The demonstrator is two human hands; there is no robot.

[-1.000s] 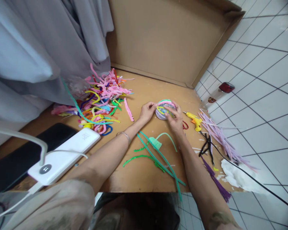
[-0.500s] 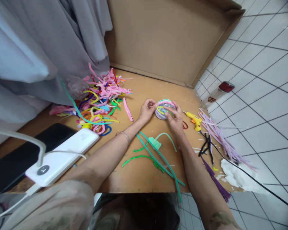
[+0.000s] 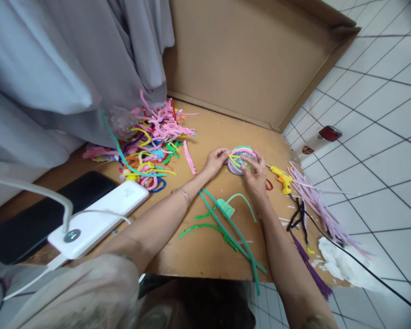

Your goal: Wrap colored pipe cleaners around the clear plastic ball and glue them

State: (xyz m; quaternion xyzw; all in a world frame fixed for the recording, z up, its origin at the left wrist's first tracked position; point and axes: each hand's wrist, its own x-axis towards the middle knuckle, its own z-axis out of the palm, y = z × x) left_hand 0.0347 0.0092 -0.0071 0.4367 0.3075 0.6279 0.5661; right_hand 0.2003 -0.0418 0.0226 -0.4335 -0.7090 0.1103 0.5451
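Observation:
A small round piece [image 3: 234,167] with a pale lavender rim and bands of pink, green and yellow pipe cleaner is between my hands, above the middle of the table. My right hand [image 3: 256,177] grips it from the right, with fingers laid across its face. At its left edge, my left hand [image 3: 215,163] is closed in a pinch at the end of a yellow pipe cleaner [image 3: 234,158]. The fingertips partly hide that end. Closer to me lie teal pipe cleaners [image 3: 239,235], a flat mint-green piece [image 3: 225,208] and bright green strips [image 3: 205,225].
A heap of colourful pipe cleaners [image 3: 164,125] lies at the back left. A white power bank [image 3: 102,219] with cables is at the left. At the right are a yellow glue gun [image 3: 281,178], lilac pipe cleaners [image 3: 315,201] and a plastic bottle [image 3: 313,144]. Cardboard [image 3: 253,59] stands behind.
The whole view has shifted slightly, so everything appears further right. Both hands stay at the round piece, the left one still pinching at its left edge.

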